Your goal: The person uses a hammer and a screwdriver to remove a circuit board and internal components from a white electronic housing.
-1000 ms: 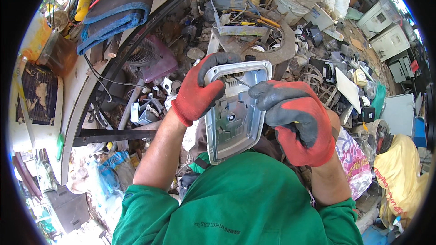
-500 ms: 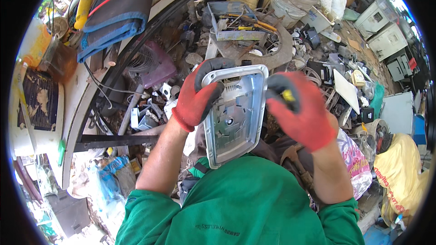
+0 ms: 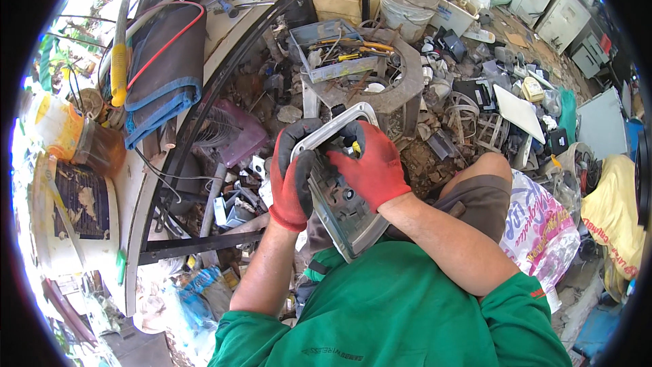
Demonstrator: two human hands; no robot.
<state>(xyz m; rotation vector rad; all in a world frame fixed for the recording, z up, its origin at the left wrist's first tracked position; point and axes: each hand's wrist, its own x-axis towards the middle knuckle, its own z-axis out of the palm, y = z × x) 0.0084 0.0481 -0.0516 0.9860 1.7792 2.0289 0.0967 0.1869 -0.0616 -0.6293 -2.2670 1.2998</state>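
Note:
My left hand [image 3: 291, 180], in a red glove with dark grey palm and fingers, is closed on the left rim of a grey metal housing [image 3: 338, 216]. This shallow, tray-like housing has rounded corners and a ribbed inside; it is tilted above my lap. In a matching glove, my right hand [image 3: 375, 168] is closed over the far part of the housing, its fingers inside the rim. A yellow piece [image 3: 356, 147], apparently the end of a tool handle, shows in that grip. The rest of it is hidden by the glove.
Beyond the housing, a grey-blue tray [image 3: 339, 71] of screwdrivers and other tools sits on a ring-shaped stand [image 3: 407, 88]. A bench [image 3: 224, 17] with a folded dark mat [image 3: 166, 68] runs along the left. Scrap parts cover the ground. A printed plastic bag [image 3: 540, 221] lies at right.
My right hand has moved left, from beside the housing to inside its far rim, carrying the yellow piece. The housing has tilted more, its far end leaning right. My view has shifted slightly.

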